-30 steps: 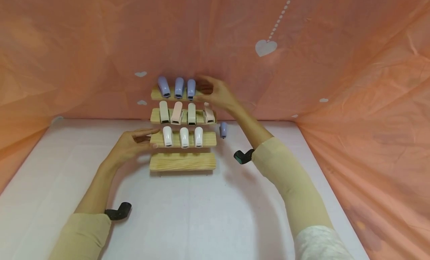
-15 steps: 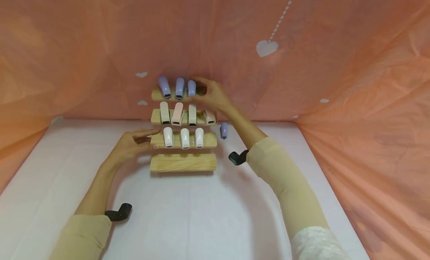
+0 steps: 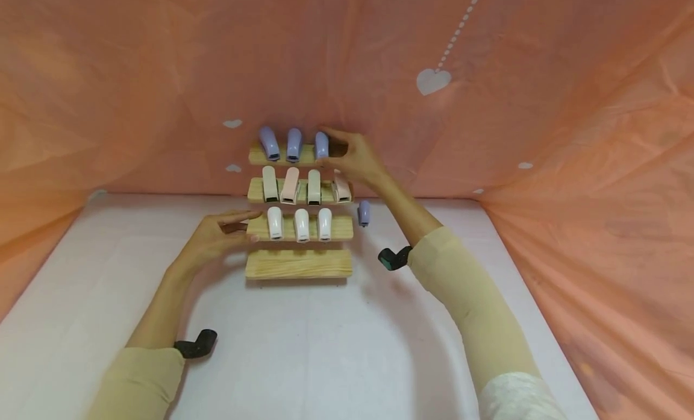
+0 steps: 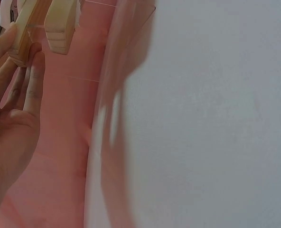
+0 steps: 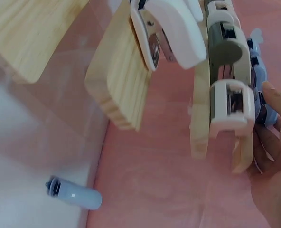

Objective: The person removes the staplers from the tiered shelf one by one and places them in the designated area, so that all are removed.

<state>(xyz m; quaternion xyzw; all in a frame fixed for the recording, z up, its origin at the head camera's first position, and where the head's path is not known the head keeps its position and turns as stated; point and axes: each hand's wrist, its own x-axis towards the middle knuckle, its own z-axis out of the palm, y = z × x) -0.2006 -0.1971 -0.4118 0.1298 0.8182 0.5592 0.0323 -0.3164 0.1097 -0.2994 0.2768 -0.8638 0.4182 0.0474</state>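
Observation:
In the head view my right hand [image 3: 359,159] pinches a small purple stapler [image 3: 321,144] at the right part of the top wooden shelf [image 3: 306,156]. In the right wrist view this stapler [image 5: 268,114] is mostly hidden behind the hand and a pink stapler [image 5: 233,111]. Two more purple staplers stand left of it, the nearer being the middle stapler [image 3: 294,144]. My left hand [image 3: 211,238] holds the left end of the third shelf down [image 3: 343,227], which bears white staplers. The left wrist view shows the thumb and fingers about that shelf's end [image 4: 19,54].
Green and pink staplers stand on the second shelf [image 3: 253,190]. The lowest shelf [image 3: 298,264] bears nothing. A loose purple stapler [image 3: 364,213] lies on the white tabletop [image 3: 303,347] right of the rack. An orange sheet [image 3: 162,76] hangs behind.
My right hand has reached left to the rightmost purple stapler, taken hold of it and shifted it right along the top shelf. My left hand stays on the third shelf's end.

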